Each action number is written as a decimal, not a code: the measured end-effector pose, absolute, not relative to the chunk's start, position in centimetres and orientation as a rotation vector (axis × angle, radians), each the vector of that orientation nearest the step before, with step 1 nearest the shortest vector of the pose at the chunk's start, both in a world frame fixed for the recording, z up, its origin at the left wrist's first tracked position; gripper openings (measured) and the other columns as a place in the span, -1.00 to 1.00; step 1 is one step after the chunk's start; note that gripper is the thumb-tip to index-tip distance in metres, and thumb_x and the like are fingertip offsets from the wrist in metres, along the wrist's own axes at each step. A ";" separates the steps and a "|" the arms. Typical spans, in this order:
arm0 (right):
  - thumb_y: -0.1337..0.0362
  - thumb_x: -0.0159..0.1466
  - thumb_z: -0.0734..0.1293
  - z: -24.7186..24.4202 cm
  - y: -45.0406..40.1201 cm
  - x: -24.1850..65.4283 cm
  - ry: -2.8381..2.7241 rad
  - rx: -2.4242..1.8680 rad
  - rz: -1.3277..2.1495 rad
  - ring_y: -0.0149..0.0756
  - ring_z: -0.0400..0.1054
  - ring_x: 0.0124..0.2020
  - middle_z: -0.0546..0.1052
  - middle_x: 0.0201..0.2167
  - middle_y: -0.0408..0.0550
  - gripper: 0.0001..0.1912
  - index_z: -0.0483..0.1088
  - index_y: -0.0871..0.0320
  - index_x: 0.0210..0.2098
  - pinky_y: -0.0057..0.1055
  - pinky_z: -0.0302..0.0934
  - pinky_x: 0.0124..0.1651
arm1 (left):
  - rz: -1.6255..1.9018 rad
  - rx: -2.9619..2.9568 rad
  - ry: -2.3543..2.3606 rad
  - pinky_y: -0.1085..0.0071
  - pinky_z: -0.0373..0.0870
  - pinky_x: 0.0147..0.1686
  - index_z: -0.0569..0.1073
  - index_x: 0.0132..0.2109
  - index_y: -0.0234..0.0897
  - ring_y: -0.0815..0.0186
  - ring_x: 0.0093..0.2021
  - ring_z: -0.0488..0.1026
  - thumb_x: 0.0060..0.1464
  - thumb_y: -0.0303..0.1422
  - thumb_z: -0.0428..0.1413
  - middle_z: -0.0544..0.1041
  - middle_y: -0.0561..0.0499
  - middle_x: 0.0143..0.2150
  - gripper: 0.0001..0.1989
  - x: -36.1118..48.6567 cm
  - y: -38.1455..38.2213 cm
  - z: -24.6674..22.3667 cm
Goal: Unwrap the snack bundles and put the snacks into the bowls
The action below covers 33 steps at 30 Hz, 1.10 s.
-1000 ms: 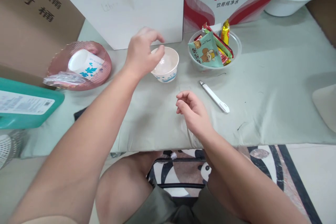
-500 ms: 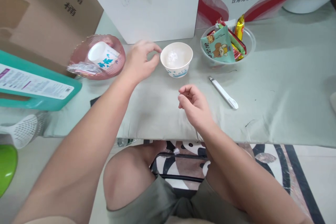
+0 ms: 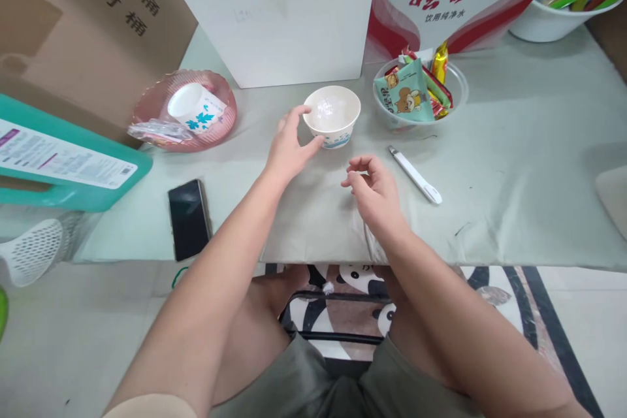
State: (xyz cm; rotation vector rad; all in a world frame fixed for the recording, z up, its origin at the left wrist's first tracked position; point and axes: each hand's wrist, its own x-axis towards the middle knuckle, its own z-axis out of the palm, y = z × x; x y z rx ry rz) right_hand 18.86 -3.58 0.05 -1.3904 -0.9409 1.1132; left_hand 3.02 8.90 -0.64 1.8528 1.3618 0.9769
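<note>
Paper cup (image 3: 332, 116), smooth, matt outside, clear shiny plastic-looking stuff inside; pink dish (image 3: 223, 124) ribbed, translucent, glossy; phone (image 3: 189, 219) glossy black face; cutter (image 3: 416, 176) smooth white plastic, metal-looking tip; big carton (image 3: 108, 32) matt brown cardboard; tabletop (image 3: 529, 144) covered in creased, low-sheen sheet.

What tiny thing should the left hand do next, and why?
Maybe gently close the left hand on the white bowl. Its finger is by the rim and its thumb is lower down, with a gap between them, so a little squeeze would probably hold the bowl steady.
</note>
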 end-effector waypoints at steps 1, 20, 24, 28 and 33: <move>0.18 0.20 0.30 0.1 -3.3 19.0 -0.926 -1.402 1.099 -0.39 0.41 -0.30 0.45 -0.15 -0.10 -0.75 0.31 0.06 -0.13 -0.43 0.21 -0.33 | 0.978 1.832 1.361 0.14 0.42 0.17 0.43 0.11 -0.06 0.06 0.25 0.42 0.00 -0.43 0.33 0.43 -0.12 0.20 -0.48 3.5 9.2 -0.5; 0.14 0.12 0.29 0.0 1.7 25.6 -0.414 -1.388 0.950 -0.21 0.34 0.20 0.19 0.40 -0.05 -0.23 0.25 -0.16 0.35 -0.30 0.42 -0.02 | 0.911 1.941 1.334 0.30 0.61 -0.10 0.49 -0.22 -0.25 0.15 0.14 0.42 0.03 -0.40 0.25 0.42 -0.12 0.05 -0.87 8.2 10.7 0.4; 0.19 0.09 0.29 0.9 1.8 25.7 -0.343 -1.374 0.945 -0.22 0.38 0.15 0.25 0.38 -0.07 -0.28 0.36 -0.08 0.27 -0.26 0.41 0.05 | 0.891 1.968 1.353 0.26 0.60 -0.12 0.49 -0.10 -0.23 0.15 0.10 0.47 0.06 -0.36 0.22 0.41 -0.13 0.09 -0.78 8.1 10.7 0.0; 0.19 0.10 0.30 1.0 2.1 26.4 -0.340 -1.338 0.933 -0.22 0.36 0.20 0.35 0.31 -0.08 -0.37 0.44 0.01 0.19 -0.24 0.37 0.16 | 0.897 1.987 1.420 0.12 0.56 0.01 0.41 0.13 -0.17 0.07 0.19 0.44 0.04 -0.34 0.25 0.28 -0.23 0.28 -0.52 7.8 10.2 -0.4; 0.29 0.09 0.29 1.3 1.9 28.0 -0.256 -1.251 0.933 -0.28 0.35 0.22 0.46 0.19 -0.09 -0.48 0.48 0.09 0.07 -0.22 0.32 0.27 | 0.946 1.956 1.481 -0.07 0.45 0.20 0.36 0.20 -0.12 -0.08 0.38 0.27 0.02 -0.31 0.29 0.08 -0.26 0.41 -0.42 7.3 8.2 0.2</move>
